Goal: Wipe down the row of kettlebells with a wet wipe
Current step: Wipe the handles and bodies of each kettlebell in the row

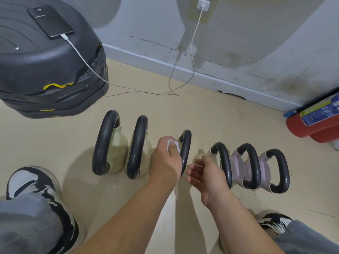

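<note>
Left hand (166, 158): grips white wet wipe (172, 144) on third black-handled kettlebell (186, 149).
Right hand (205, 173): open, empty.
Progress: probably midway.

Person: bare forearms (128, 217) behind the fingers (194, 173); grey trousers (27, 226) and black-and-white trainers (36, 182), one leg and shoe outboard either side of the fingers.

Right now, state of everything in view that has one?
row of kettlebells: six, upright on the floor.
wet wipe: bunched, gripped by left hand at third kettlebell.
right hand: open, holding nothing.
phone: cable plugged in.
charger: plugged into wall socket.
</note>
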